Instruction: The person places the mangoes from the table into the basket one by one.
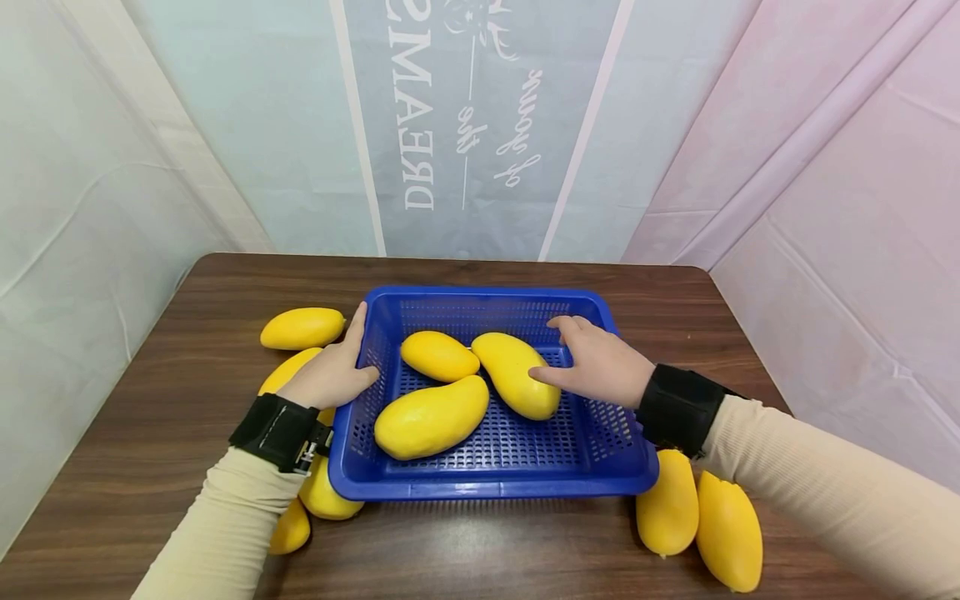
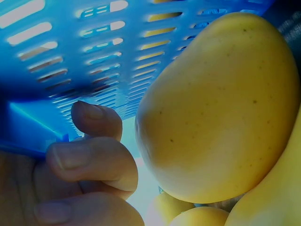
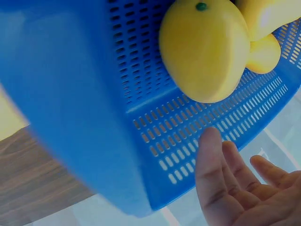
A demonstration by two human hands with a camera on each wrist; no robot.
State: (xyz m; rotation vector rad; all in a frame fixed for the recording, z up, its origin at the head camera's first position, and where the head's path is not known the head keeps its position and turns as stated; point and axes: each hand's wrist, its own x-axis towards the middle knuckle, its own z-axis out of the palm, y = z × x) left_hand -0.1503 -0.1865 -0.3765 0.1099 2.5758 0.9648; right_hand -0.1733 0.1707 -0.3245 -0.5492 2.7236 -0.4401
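Left hand (image 1: 330, 375) pinches basket (image 1: 495, 490) by its rim; right hand (image 1: 600, 362) spread. Nearest mango (image 1: 513, 375) inside, just left of right hand, long axis slanting bodyward to the right; thumb contact unclear.

Blue basket (image 1: 491, 487): one. Table (image 1: 465, 554) beneath: one. Yellow mangoes (image 1: 517, 371): at least nine visible from the head view. Of these, three inside the basket, two on the table by its right end, at least four by its left end; exact number there uncertain, partly hidden by hand and arm. Hands: two, one left hand (image 1: 330, 371), one right hand (image 1: 602, 360). Black wristbands (image 1: 279, 432): two, one per wrist. Pale sleeves (image 1: 217, 521): two.
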